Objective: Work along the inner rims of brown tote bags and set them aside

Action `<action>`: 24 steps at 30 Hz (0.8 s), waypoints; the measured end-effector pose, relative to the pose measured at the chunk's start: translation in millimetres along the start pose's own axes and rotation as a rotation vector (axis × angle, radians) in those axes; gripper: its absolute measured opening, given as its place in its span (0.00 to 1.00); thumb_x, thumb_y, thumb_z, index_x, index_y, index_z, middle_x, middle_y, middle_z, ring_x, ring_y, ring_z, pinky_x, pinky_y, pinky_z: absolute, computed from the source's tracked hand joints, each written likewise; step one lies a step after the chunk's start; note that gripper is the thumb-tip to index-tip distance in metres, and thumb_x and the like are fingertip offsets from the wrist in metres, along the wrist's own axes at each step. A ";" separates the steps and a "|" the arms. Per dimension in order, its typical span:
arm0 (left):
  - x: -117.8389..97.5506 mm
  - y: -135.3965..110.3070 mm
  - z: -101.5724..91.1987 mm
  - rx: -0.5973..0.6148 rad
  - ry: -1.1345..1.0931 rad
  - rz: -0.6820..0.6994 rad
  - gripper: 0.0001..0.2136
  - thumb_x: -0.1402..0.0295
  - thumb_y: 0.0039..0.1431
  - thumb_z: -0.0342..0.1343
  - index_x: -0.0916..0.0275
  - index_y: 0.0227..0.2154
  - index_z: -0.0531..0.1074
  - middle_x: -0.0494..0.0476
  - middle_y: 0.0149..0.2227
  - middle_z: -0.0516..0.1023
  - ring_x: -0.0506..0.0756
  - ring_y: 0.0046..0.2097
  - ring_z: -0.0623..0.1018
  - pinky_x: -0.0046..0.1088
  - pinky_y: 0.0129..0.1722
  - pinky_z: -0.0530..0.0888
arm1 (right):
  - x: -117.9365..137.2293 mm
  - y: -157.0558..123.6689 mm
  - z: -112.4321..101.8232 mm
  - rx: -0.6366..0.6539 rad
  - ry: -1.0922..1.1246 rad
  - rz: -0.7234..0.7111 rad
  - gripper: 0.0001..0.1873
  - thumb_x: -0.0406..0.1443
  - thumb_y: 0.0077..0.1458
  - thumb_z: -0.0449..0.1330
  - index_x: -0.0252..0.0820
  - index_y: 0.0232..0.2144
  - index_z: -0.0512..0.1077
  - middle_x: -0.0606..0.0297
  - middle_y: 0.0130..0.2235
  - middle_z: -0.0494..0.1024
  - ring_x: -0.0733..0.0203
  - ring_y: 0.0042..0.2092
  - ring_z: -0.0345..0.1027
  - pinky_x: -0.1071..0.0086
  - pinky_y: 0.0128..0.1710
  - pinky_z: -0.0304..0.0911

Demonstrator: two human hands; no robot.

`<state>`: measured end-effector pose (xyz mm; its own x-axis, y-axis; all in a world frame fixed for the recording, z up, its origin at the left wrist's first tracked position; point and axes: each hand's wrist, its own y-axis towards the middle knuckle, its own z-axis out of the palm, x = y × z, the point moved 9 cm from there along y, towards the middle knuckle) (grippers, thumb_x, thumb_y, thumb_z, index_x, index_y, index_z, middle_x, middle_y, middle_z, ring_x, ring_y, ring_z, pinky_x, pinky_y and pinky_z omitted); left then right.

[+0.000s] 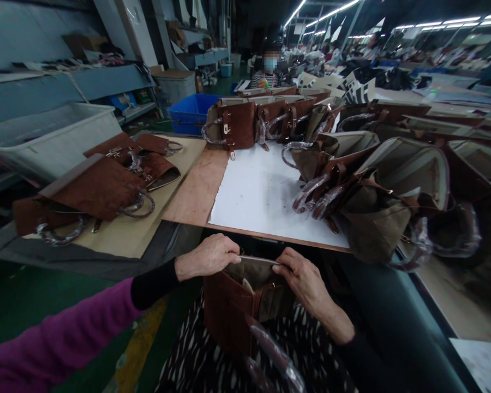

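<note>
Left hand (208, 256) is curled shut over the near-left rim of a brown handbag (228, 314), fingers folded over the top edge and thumb tucked under; its wrist runs back toward 8 o'clock into a black cuff and purple sleeve (57, 344). At 3 o'clock from it, the right hand (306, 279) pinches the opposite rim of the same bag, fingertips closed on the edge, so the mouth of the bag is stretched open between the two hands and its tan lining shows. The handbag stands upright on a black-and-white patterned lap (196, 363), just below the table's near edge, and its plastic-wrapped handle (276, 355) hangs toward 5 o'clock. Straight ahead at 12 o'clock lies a white sheet (262, 196) on the table, and beyond it a row of upright bags (239, 124). At 2 o'clock a heap of open bags (376, 202) lies tipped on its side, the linings facing up. At 10 o'clock several flat bags (102, 185) rest on a tan board, with a grey tub (45, 136) behind them. A blue crate (190, 109) sits at 11 o'clock, and a co-worker (270, 71) is seated far off at 12 o'clock.
</note>
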<state>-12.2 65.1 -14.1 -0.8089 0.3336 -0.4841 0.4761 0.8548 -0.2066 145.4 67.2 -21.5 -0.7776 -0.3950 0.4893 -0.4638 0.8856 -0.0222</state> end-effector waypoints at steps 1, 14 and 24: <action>-2.6 -0.6 -0.9 0.000 -0.002 0.004 0.10 0.67 0.56 0.50 0.63 0.22 0.72 0.51 0.21 0.72 0.50 0.27 0.70 0.24 0.28 0.59 | 6.3 -0.3 -2.8 -0.001 -0.091 -0.016 0.11 0.36 0.57 0.52 0.43 0.24 0.70 0.67 0.30 0.70 0.63 0.34 0.64 0.69 0.34 0.56; -41.3 -35.6 -30.9 -0.226 -0.248 0.124 0.06 0.73 0.55 0.51 0.64 0.27 0.73 0.53 0.29 0.76 0.50 0.31 0.74 0.22 0.32 0.66 | 83.1 19.4 32.7 0.331 -0.125 -0.154 0.12 0.28 0.51 0.50 0.41 0.26 0.73 0.61 0.27 0.77 0.60 0.31 0.71 0.72 0.27 0.54; -33.0 -95.6 -37.9 -0.633 -0.592 -0.149 0.28 0.58 0.53 0.54 0.61 0.55 0.58 0.62 0.56 0.63 0.61 0.56 0.64 0.40 0.56 0.62 | 72.1 50.1 -40.6 0.350 -0.347 0.062 0.09 0.29 0.47 0.54 0.34 0.25 0.75 0.49 0.30 0.78 0.56 0.31 0.72 0.71 0.23 0.54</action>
<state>-44.1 -12.6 53.8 -0.4525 0.0899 -0.8872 -0.0430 0.9915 0.1224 83.3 93.0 48.1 -0.8763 -0.4545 0.1598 -0.4803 0.7985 -0.3630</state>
